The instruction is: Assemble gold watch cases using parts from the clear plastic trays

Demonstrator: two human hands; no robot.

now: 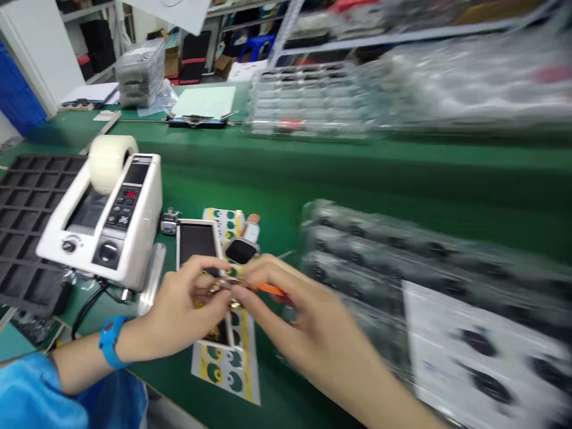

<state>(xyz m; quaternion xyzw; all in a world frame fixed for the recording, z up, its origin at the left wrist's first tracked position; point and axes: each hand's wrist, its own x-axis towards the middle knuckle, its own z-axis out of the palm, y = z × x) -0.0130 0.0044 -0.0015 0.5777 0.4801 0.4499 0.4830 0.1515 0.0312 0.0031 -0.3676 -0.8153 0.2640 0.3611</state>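
Observation:
My left hand (187, 313) and my right hand (299, 310) meet over a white-rimmed tray (227, 333). The left fingers pinch a small shiny gold-coloured metal piece (227, 283), whose kind I cannot make out. My right hand is closed at the same piece, and an orange strip (270, 289), perhaps a tool's handle, lies in its grip. Just beyond the fingers is a smartwatch (241, 251) with a dark rectangular face. Under the tray runs a sticker sheet (226, 381) with green and yellow shapes. The fingers hide part of the tray's contents.
A white tape dispenser (134, 238) with a tape roll (111, 161) stands left, beside a black compartment tray (27, 238). Clear plastic trays (357, 238) fill the right, with a printed sheet (447, 333) on top. A clipboard (201, 104) and more packed trays (308, 101) lie behind.

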